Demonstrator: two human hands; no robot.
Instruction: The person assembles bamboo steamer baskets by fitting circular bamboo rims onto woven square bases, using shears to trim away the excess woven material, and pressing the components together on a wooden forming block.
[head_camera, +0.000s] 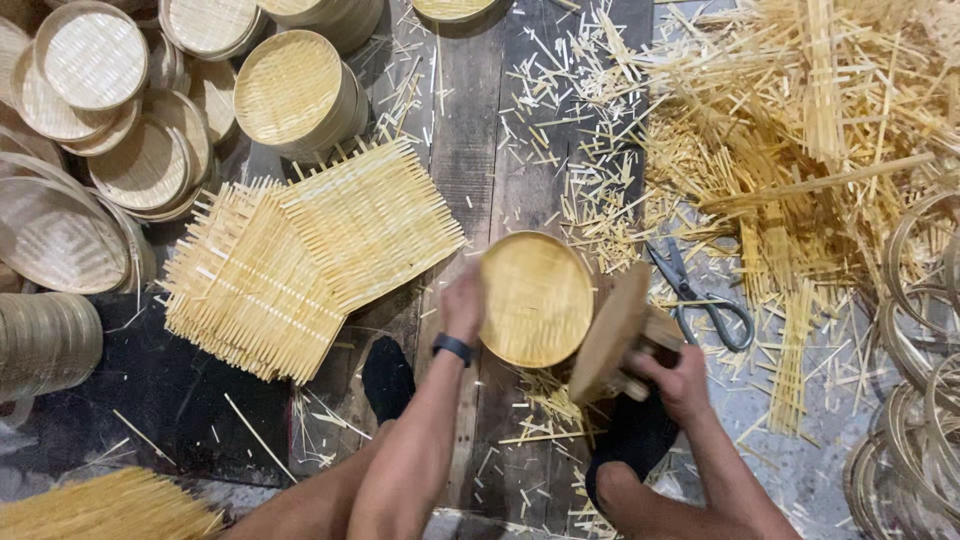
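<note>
We hold a round woven tray (537, 298) on the plank floor (470, 150), and everything else sits around it. Our left hand (462, 305) grips the tray's left rim, fingers curled over the edge, a dark watch (452, 347) on the wrist just below. Our right hand (680, 380) is at the tray's lower right, clenched around the handle of a wooden block (608, 335), whose flat face tilts up and leans close against the tray's right rim; we cannot tell whether the two touch.

Just right of the tray lie scissors (700, 295), blades pointing up and away from us. Beyond them, to the upper right, spreads a large heap of bamboo strips (800, 130), with short offcuts scattered between heap and tray. At the far right edge lie bamboo hoops (915, 400).

Left of the tray lie two square woven mats (310, 255), overlapping, their strip ends untrimmed. Farther left and above them, stacks of finished trays (290, 90) crowd the corner. Below the tray, our two feet in dark socks (388, 378) rest on the floor either side of loose offcuts. A bundle of strips (105, 508) shows at the lower left corner.
</note>
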